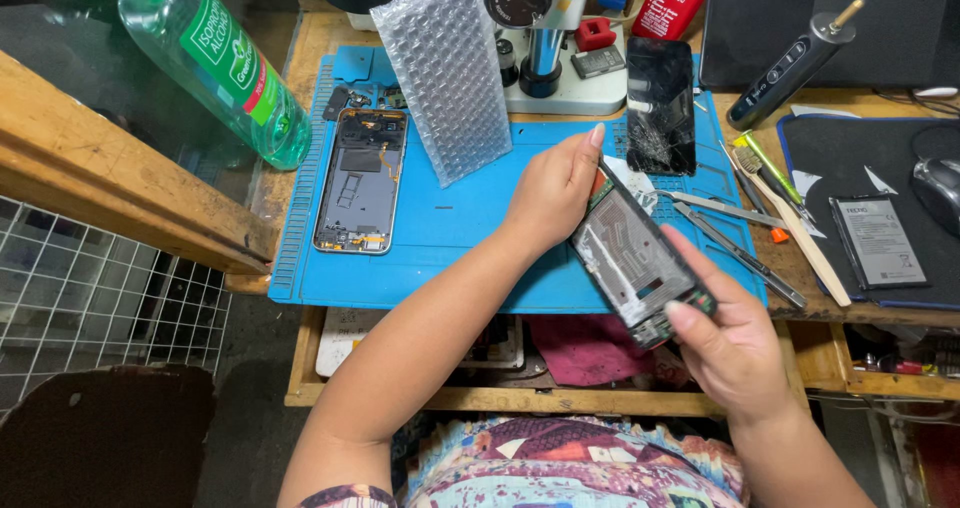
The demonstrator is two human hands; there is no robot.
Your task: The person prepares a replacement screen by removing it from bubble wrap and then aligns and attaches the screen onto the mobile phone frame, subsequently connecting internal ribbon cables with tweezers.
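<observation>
Blue silicone work mat [470,233] covers surface. Both hands grip dark rectangular phone display assembly [632,258] w/ exposed inner side, above mat at 4 o'clock: left hand [550,193] pinching top end, right hand [735,343] clasping bottom. Looks mid-inspection/fitting.

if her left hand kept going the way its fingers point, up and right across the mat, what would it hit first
Probably the cracked black phone screen lying on the blue mat, just beyond the left hand; depth is hard to judge, so the hand might pass above it.

Blue work mat [470,238], green-labelled clear bottle [215,58], red can [675,0], black cracked phone [660,108].
</observation>
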